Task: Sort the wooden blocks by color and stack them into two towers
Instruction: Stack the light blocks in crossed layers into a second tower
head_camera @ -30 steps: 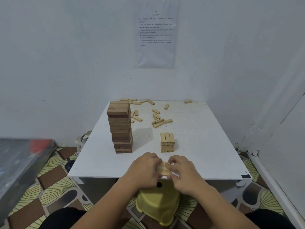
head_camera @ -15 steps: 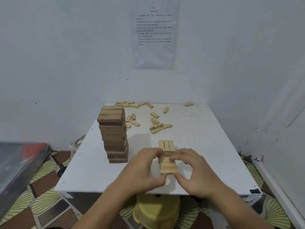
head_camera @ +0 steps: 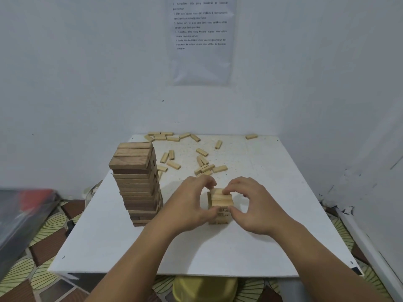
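Head view looks down on our two forearms reaching over the near edge of the table (head_camera: 218,253) to meet at the pale tower (head_camera: 219,214). Our left hand (head_camera: 192,203) cups its left side, with the fingers curled over the far edge of the top blocks (head_camera: 220,196) and the thumb pressed against the near left corner. Our right hand (head_camera: 253,205) mirrors it. Its fingertips are bent down onto the top blocks and its thumb is against the right front edge, so both hands grip that upper layer between them. The wrists are raised off the table.

The pale tower is short, only a few layers high, and stands near the middle of the table. Its top blocks run left to right. To its left, apart from our hand, the dark tower (head_camera: 137,184) rises far higher, in brown layers with three blocks side by side on top.

More loose pale blocks (head_camera: 202,164) lie scattered flat toward the far edge, some touching or overlapping. All the blocks are small rectangular bars of smooth wood.

The table is a white, speckled square board. Under its near edge we see a yellow plastic stool (head_camera: 205,288) on a floor (head_camera: 43,247) patterned in brown and green. A printed sheet (head_camera: 200,40) hangs on the white wall.
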Motion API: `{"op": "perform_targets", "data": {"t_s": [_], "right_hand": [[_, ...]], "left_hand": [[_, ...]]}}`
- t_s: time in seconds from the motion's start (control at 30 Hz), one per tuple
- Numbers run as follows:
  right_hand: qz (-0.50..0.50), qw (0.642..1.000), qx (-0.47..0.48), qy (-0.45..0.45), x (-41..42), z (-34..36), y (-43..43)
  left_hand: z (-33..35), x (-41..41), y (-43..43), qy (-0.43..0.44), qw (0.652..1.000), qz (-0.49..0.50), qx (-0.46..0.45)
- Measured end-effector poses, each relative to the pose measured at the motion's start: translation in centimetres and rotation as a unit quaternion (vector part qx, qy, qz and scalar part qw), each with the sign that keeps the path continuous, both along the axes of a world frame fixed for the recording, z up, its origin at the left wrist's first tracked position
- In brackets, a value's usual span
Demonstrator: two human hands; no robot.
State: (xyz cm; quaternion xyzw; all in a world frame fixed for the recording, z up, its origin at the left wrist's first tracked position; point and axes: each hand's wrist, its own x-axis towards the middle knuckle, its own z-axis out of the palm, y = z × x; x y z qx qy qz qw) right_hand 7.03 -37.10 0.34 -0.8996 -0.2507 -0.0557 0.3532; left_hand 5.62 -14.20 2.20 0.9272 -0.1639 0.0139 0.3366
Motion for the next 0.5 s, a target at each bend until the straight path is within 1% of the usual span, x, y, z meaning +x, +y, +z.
{"op": "perform_targets", "data": {"t_s": [0.3,0.5], "right_hand": [[0.015,1.0,0.004,-0.012,0.21,-0.05,0.77],[0.006,1.0,-0.001,-0.007,0.08,-0.06,0.78]], "left_hand": [[-0.76,-0.06,0.71,0.007,1.0,0.015,-0.01],[-0.7,-0.11,0.58,0.013,1.0,0.018,-0.011]]}}
